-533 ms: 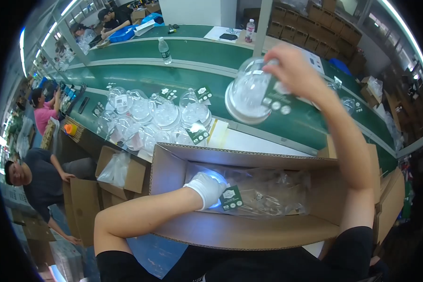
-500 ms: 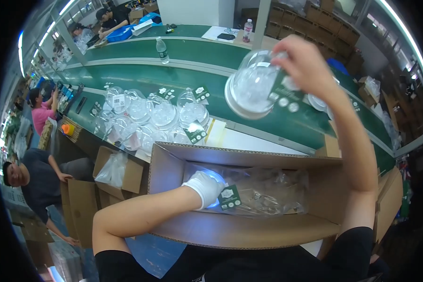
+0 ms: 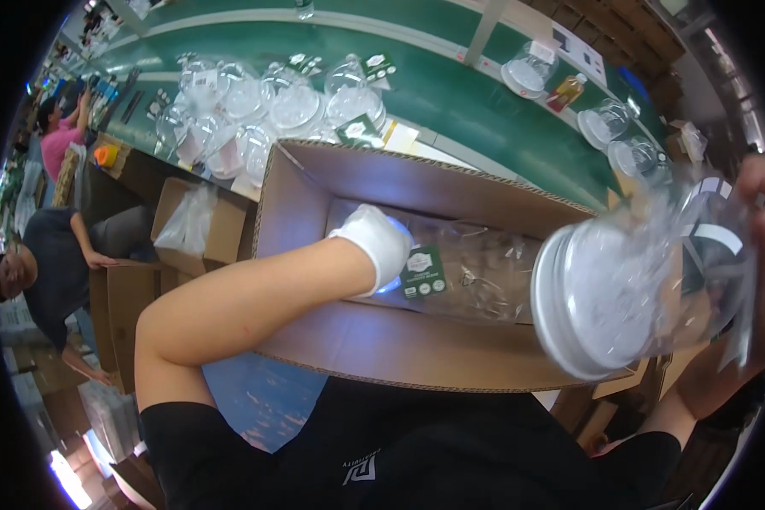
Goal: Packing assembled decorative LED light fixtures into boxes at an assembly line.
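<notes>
My right hand [image 3: 763, 255], at the far right, grips a clear plastic dome container [image 3: 629, 280] by its narrow end. The container is tilted, its round white base turned toward the box and partly over the box's right end. My left hand [image 3: 374, 242], in a white glove, reaches down inside the long cardboard box [image 3: 382, 340] with fingers curled and mostly hidden. Around it shows a round blue glow, and a green card tag [image 3: 423, 272] lies beside it. Clear plastic packaging [image 3: 484, 272] lines the box floor.
Beyond the box, several similar clear containers [image 3: 293, 106] crowd the green bench [image 3: 433, 76]. Farther right stand more containers [image 3: 603, 123] and a drink bottle [image 3: 567, 92]. At left, a person [image 3: 55, 255] sits near open cartons [image 3: 197, 225].
The right hand has brought the clear container down and to the right, toward the box's right end. The view has tilted downward. My left hand stays inside the box.
</notes>
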